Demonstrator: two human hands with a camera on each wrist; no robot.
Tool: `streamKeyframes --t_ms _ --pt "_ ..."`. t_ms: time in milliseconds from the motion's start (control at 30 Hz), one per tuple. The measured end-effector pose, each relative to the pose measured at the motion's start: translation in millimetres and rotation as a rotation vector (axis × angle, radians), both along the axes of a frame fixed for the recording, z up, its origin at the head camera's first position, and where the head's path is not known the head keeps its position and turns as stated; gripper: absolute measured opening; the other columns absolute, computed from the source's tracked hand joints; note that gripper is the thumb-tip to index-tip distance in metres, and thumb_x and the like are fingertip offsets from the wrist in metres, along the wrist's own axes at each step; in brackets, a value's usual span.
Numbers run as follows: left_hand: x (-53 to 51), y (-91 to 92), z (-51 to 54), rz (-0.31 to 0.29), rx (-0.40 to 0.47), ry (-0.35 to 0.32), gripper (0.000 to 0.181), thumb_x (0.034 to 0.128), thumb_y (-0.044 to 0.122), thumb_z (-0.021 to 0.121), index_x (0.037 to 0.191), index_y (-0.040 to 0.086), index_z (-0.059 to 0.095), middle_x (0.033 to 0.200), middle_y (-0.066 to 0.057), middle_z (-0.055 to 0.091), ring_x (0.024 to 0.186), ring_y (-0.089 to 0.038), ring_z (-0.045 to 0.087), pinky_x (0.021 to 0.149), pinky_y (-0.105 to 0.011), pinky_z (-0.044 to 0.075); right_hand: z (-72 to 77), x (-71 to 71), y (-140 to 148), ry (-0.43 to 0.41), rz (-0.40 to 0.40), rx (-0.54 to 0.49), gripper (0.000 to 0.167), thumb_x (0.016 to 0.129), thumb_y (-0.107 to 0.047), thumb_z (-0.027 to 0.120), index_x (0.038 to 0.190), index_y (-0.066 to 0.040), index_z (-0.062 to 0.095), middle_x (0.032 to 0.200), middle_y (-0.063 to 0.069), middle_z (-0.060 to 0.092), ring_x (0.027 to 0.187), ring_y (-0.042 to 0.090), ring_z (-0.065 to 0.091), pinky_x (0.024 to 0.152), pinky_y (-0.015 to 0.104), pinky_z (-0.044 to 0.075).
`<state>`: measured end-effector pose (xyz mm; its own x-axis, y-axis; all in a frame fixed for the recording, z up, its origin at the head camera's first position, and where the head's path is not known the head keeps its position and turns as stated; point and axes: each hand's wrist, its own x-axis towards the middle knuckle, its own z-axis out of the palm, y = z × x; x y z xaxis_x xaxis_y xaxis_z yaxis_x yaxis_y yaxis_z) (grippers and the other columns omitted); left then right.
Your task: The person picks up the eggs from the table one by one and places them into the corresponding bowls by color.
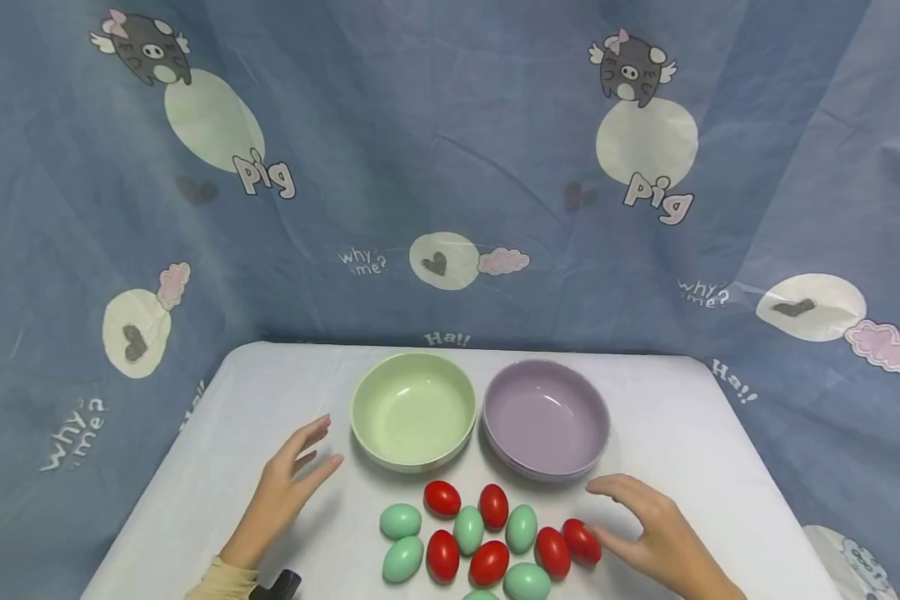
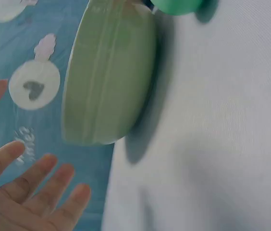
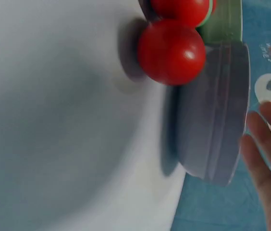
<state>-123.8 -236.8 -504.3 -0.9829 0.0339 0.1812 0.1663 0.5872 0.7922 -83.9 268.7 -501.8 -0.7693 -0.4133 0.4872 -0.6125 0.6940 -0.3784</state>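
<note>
My left hand (image 1: 285, 487) hovers left of the light green bowl (image 1: 414, 417), fingers apart and holding nothing. In the left wrist view its spread fingers (image 2: 42, 178) are near the bowl's outer wall (image 2: 111, 72). My right hand (image 1: 656, 537) is in front of the purple bowl (image 1: 546, 417), also holding nothing. Its thumb tip overlaps the edge of the rightmost red egg (image 1: 581, 542); whether they touch is unclear. More red eggs (image 1: 442, 557) and mint green eggs (image 1: 402, 559) lie mixed before the bowls. A red egg (image 3: 171, 52) appears large in the right wrist view.
Both bowls stand side by side at the back of a white table (image 1: 300, 375). A blue patterned cloth (image 1: 450, 150) hangs behind and at the sides. A small black object (image 1: 277, 586) shows by the left wrist. One green egg (image 1: 482, 595) is cut off by the bottom edge.
</note>
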Motion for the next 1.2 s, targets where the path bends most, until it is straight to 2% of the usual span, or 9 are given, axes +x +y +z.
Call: streamKeyframes --t_ms 133,233,333,400,567,733,900,1000,1200 --pt "-15.2 4.7 -17.2 0.020 0.129 -0.036 0.059 0.1028 0.030 0.065 0.154 0.010 0.045 0.153 -0.016 0.054 0.137 -0.037 0.058 0.109 -0.047 0.052 -8.0 3.7 -1.9 -0.073 0.069 0.024 0.062 0.069 -0.014 0.095 0.125 -0.025 0.070 0.118 -0.010 0.074 0.108 0.006 0.068 0.097 0.004 0.049" --pt "-27.0 8.7 -27.5 0.010 0.188 -0.074 0.061 0.1033 0.031 0.064 0.156 0.011 0.042 0.155 -0.017 0.051 0.136 -0.037 0.058 0.108 -0.037 0.056 -10.4 5.3 -3.0 -0.129 0.088 0.057 0.065 0.070 -0.015 0.094 0.130 -0.019 0.069 0.125 -0.010 0.072 0.113 0.010 0.068 0.096 0.015 0.057" --pt "-38.9 11.4 -36.7 0.001 0.237 -0.107 0.063 0.1031 0.032 0.064 0.158 0.015 0.039 0.158 -0.017 0.047 0.138 -0.037 0.056 0.108 -0.031 0.055 -10.9 6.0 -4.1 -0.221 0.082 0.080 0.066 0.074 -0.020 0.093 0.135 -0.018 0.067 0.131 -0.009 0.070 0.117 0.012 0.068 0.095 0.027 0.061" --pt "-45.8 12.8 -42.3 -0.009 0.272 -0.130 0.065 0.1032 0.033 0.064 0.160 0.016 0.037 0.161 -0.017 0.044 0.141 -0.038 0.053 0.110 -0.034 0.053 -11.4 6.4 -4.5 -0.279 0.079 0.092 0.066 0.076 -0.022 0.092 0.137 -0.019 0.066 0.133 -0.008 0.070 0.119 0.014 0.068 0.096 0.032 0.062" --pt "-58.4 13.6 -55.4 -0.029 0.324 -0.187 0.069 0.1029 0.040 0.063 0.162 0.024 0.032 0.167 -0.013 0.035 0.148 -0.036 0.045 0.118 -0.048 0.045 -13.6 6.1 -4.6 -0.387 0.068 0.103 0.067 0.077 -0.022 0.090 0.139 -0.018 0.065 0.136 -0.007 0.069 0.123 0.014 0.067 0.097 0.033 0.061" --pt "-62.5 7.9 -62.6 -0.062 0.373 -0.228 0.070 0.1022 0.042 0.063 0.162 0.030 0.031 0.168 -0.008 0.033 0.150 -0.033 0.044 0.122 -0.052 0.039 -13.7 5.9 -5.1 -0.511 0.069 0.080 0.064 0.081 -0.022 0.087 0.141 -0.016 0.063 0.139 -0.004 0.068 0.125 0.015 0.067 0.098 0.034 0.061" --pt "-62.8 4.2 -64.8 -0.077 0.395 -0.250 0.071 0.1012 0.043 0.065 0.162 0.030 0.031 0.169 -0.007 0.033 0.151 -0.033 0.042 0.123 -0.054 0.036 -11.5 4.6 -5.8 -0.660 0.063 0.080 0.061 0.085 -0.029 0.085 0.141 -0.019 0.063 0.136 -0.004 0.069 0.116 0.009 0.068 0.096 0.037 0.062" --pt "-62.5 4.1 -65.3 -0.080 0.401 -0.257 0.071 0.1011 0.042 0.065 0.163 0.030 0.030 0.169 -0.007 0.033 0.151 -0.033 0.042 0.123 -0.052 0.036 -11.7 3.7 -6.1 -0.698 0.056 0.099 0.058 0.084 -0.032 0.085 0.138 -0.021 0.066 0.131 -0.006 0.071 0.109 0.006 0.067 0.094 0.037 0.062" --pt "-63.6 4.1 -66.4 -0.084 0.402 -0.258 0.071 0.1011 0.044 0.064 0.162 0.032 0.031 0.170 -0.005 0.031 0.151 -0.032 0.042 0.124 -0.053 0.034 -13.2 3.2 -3.8 -0.666 0.042 0.145 0.054 0.082 -0.031 0.086 0.132 -0.020 0.070 0.128 -0.006 0.072 0.110 0.008 0.068 0.094 0.036 0.062"
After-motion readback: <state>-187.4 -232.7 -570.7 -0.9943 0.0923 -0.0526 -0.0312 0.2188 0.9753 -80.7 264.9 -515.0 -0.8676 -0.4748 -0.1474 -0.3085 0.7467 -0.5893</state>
